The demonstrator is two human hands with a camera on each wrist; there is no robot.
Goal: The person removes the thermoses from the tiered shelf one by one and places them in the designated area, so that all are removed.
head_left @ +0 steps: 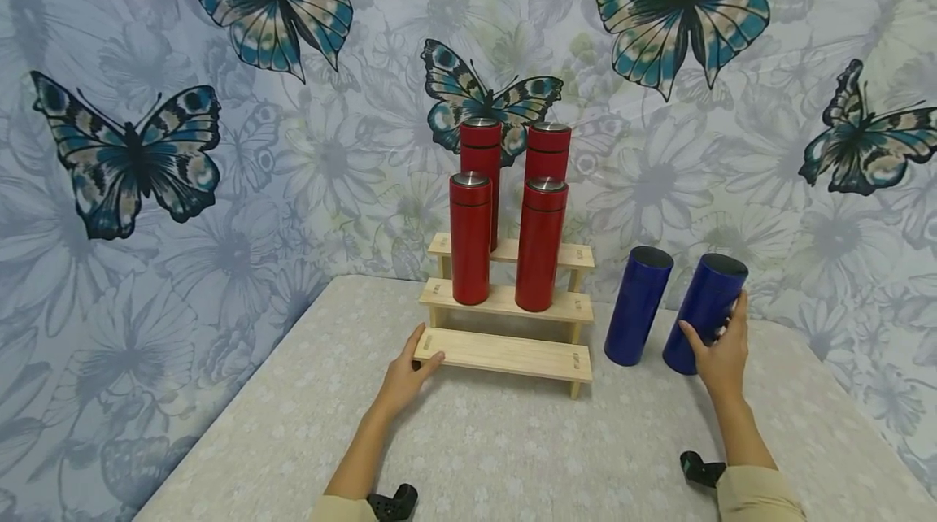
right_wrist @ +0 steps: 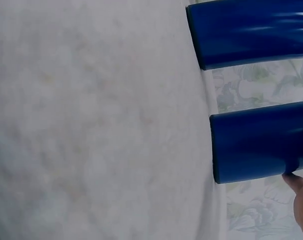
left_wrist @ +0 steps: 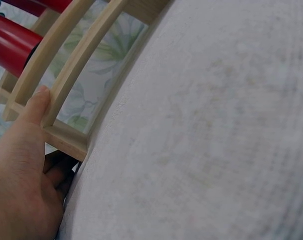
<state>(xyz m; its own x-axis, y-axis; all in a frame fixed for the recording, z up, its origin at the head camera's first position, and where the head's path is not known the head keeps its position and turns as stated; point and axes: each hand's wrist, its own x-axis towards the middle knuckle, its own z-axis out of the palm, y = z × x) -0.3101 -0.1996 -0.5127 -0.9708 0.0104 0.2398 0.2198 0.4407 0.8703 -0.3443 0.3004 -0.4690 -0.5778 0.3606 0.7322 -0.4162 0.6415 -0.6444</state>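
Note:
A three-step wooden stand [head_left: 505, 354] sits on the table, its lowest shelf at the front. My left hand [head_left: 401, 382] grips the left end of that shelf; in the left wrist view the thumb [left_wrist: 37, 104] lies against the wood and the other fingers are partly hidden behind the end. Two red vacuum flasks with silver lids stand on the middle step, such as the front right one [head_left: 540, 250], and two more behind, including the back left flask [head_left: 481, 150]. My right hand [head_left: 723, 359] holds the right blue cylindrical canister [head_left: 703, 311], thumb in front. Beside it stands the left blue canister [head_left: 637, 306].
A pale patterned cloth covers the table [head_left: 512, 449]. Close behind the stand hangs a floral backdrop [head_left: 381, 140] with large butterflies. Black devices are on both wrists, the left wrist device [head_left: 395, 502] and the right wrist device [head_left: 701, 469].

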